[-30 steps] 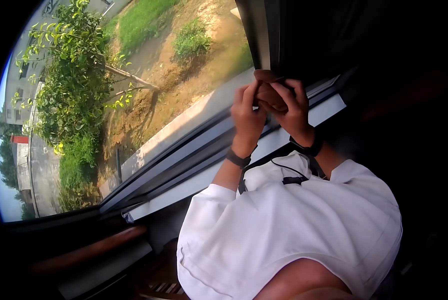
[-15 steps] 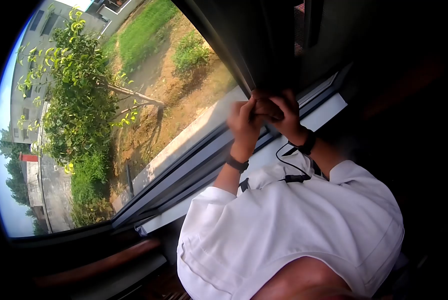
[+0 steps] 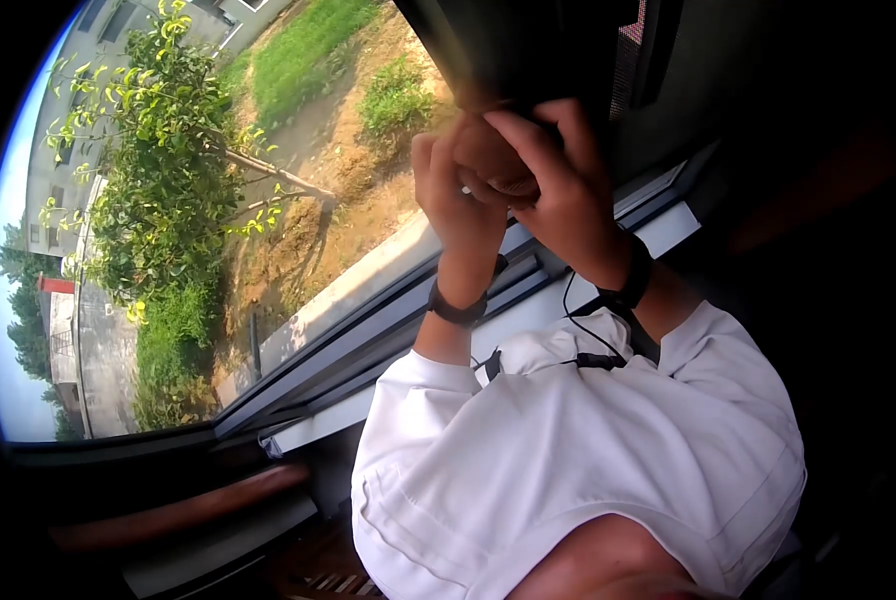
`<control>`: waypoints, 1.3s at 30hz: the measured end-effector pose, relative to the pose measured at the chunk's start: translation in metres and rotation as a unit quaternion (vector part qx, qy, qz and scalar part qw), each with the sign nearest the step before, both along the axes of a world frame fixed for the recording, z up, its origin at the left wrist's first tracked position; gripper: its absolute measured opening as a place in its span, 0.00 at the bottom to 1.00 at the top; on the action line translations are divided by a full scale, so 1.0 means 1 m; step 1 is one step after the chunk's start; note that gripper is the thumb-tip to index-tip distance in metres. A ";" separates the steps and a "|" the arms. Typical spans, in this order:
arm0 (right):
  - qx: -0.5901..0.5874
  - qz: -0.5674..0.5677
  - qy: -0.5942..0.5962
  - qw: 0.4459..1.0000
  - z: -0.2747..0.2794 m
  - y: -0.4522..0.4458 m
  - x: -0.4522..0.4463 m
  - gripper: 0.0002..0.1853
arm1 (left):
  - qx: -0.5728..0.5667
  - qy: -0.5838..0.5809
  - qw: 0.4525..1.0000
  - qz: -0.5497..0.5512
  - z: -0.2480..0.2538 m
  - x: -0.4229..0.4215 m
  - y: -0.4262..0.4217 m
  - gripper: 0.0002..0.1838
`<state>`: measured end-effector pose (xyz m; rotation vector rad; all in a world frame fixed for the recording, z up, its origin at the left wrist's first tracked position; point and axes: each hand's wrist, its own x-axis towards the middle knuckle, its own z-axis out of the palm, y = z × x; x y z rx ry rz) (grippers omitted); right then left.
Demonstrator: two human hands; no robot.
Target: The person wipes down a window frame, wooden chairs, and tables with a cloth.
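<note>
Both hands are raised in front of the window frame, gripping a brown rounded thing (image 3: pixel 490 150) between them. Its kind is hard to make out in the shade; a ribbed patch shows near its lower edge. My left hand (image 3: pixel 458 210) wraps its left side, where a small white spot shows by the fingers. On the other side, my right hand (image 3: pixel 573 200) has its fingers bent over the top right. A dark band (image 3: pixel 458 305) circles the left wrist, and another dark band (image 3: pixel 633 275) the right.
Below the hands runs the window sill track (image 3: pixel 348 345) with a white ledge (image 3: pixel 318 425). Outside the glass stand a leafy tree (image 3: pixel 158 170) and a building. A thin black cable (image 3: pixel 573 310) hangs at the chest. A brown wooden rail (image 3: pixel 188 505) lies lower left.
Both hands have risen and come nearer the camera, moving slightly left with the brown thing, which shows larger now. The view has shifted a little.
</note>
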<state>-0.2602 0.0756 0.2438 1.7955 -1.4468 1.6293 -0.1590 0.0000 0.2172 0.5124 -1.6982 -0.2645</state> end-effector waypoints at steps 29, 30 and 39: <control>-0.083 -0.023 -0.140 0.986 -0.040 -0.075 0.080 0.30 | -0.075 -0.042 0.990 0.110 0.026 0.063 -0.027 0.26; -0.093 -0.038 -0.162 0.982 -0.044 -0.080 0.082 0.29 | -0.075 -0.061 0.989 0.111 0.027 0.062 -0.027 0.26; -0.052 -0.084 -0.180 0.979 -0.062 -0.073 0.083 0.17 | -0.050 -0.174 0.978 0.101 0.024 0.068 -0.022 0.23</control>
